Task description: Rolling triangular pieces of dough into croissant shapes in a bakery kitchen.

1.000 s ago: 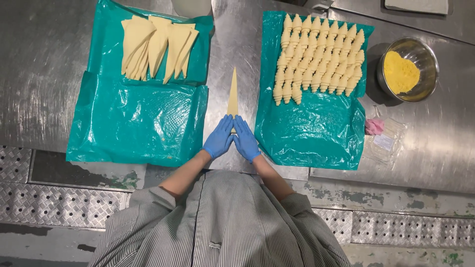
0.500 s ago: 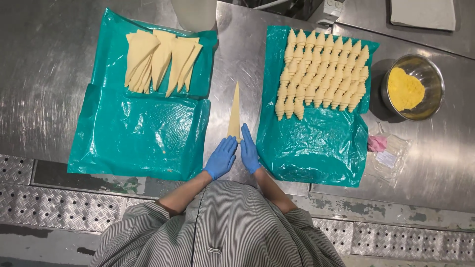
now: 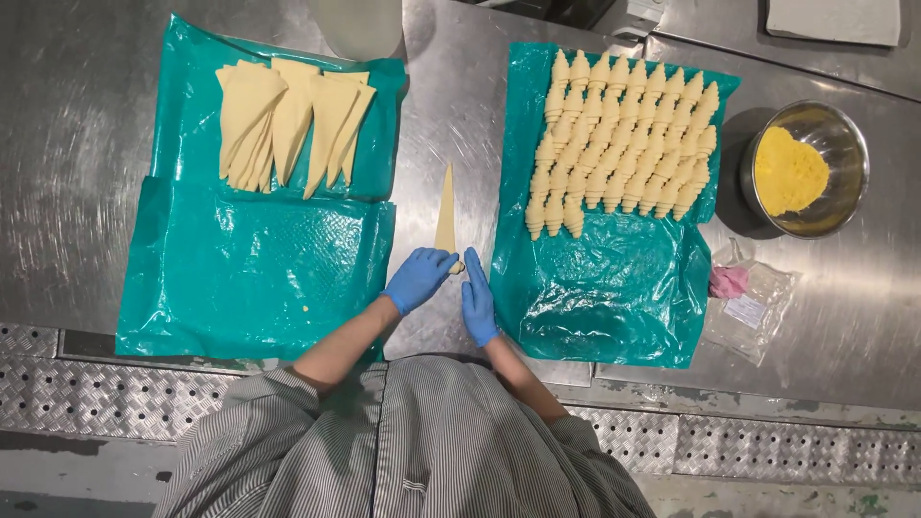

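Steel worktop (image 3: 460, 105) fills the head view, with two teal sheets laid on it. Between them lies the dough triangle (image 3: 446, 216), its tip pointing far and its wide near end just starting to curl into a roll. Your left hand (image 3: 418, 278) rests its fingertips on that rolled end, fingers loosely spread, not closed around anything. Your right hand (image 3: 477, 297) lies flat just beside it, near the edge of the right sheet (image 3: 604, 297); it seems not to touch the dough.

To roll well, I'd say keep both palms light and even on the near end and push straight toward the tip, so the roll stays centred and the layers aren't squashed.

On the left sheet (image 3: 249, 259) sits a stack of cut triangles (image 3: 288, 120); on the right sheet, rows of rolled croissants (image 3: 624, 134). A bowl (image 3: 806, 168) of yellow stuff stands far right.

Half a second ago both hands met at the base; now they've parted and the roll has begun.
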